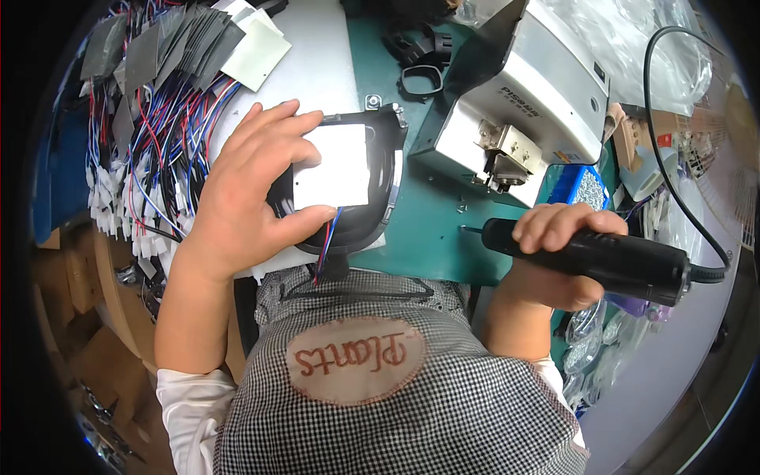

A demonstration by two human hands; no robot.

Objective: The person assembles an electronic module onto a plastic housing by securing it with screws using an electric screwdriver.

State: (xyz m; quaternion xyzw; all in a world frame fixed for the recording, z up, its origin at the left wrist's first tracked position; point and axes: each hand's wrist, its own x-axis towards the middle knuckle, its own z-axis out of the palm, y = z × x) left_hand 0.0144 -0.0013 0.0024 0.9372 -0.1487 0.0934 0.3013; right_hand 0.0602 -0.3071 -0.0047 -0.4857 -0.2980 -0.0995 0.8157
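Note:
My left hand [252, 186] grips a white square panel [342, 168] by its left side, thumb at the lower corner and fingers along the upper left. The panel lies in a black rounded plastic housing [380, 207]. Red, blue and black wires [325, 252] run from under it toward my apron. In my right hand [558, 249] is a black electric screwdriver [609, 257], fingers wrapped round its body. Its thin bit [470, 229] points left, over the green mat and apart from the housing.
Flat grey panels [186, 47] with bundled wires and white connectors lie at the left. A grey-white screw feeder [518, 103] stands at the right, beside a blue tray of screws [582, 188]. Black plastic parts [419, 67] lie at the back. The screwdriver's black cable [647, 75] loops at the right.

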